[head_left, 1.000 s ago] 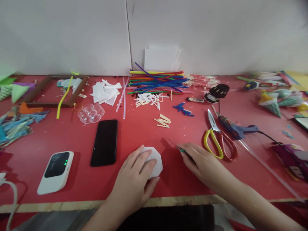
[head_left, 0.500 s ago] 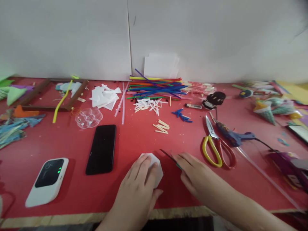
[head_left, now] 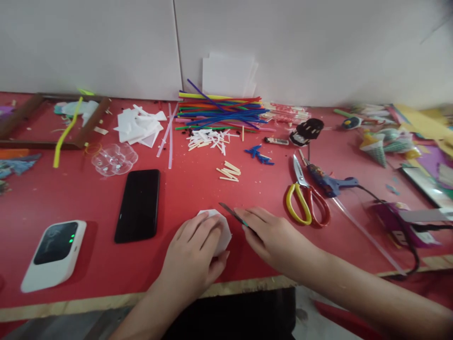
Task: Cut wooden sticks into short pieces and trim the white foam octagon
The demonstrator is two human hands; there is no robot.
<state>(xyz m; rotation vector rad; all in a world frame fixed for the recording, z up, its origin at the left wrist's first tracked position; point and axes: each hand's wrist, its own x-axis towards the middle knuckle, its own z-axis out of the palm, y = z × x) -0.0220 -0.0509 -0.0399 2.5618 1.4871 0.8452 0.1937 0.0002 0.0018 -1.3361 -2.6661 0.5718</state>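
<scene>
White paper (head_left: 224,235) at lower centre sits clasped beneath my left hand (head_left: 193,250), which the knife (head_left: 230,213) my right hand (head_left: 274,236) pinches could nick if the paper skids.

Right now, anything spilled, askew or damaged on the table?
Nothing clearly damaged. Short white pieces lie strewn in a jumble in front of the multicoloured pipe cleaners, like a spill. The hot glue gun lies on its side, a clear glue stick trailing from its rear.
</scene>
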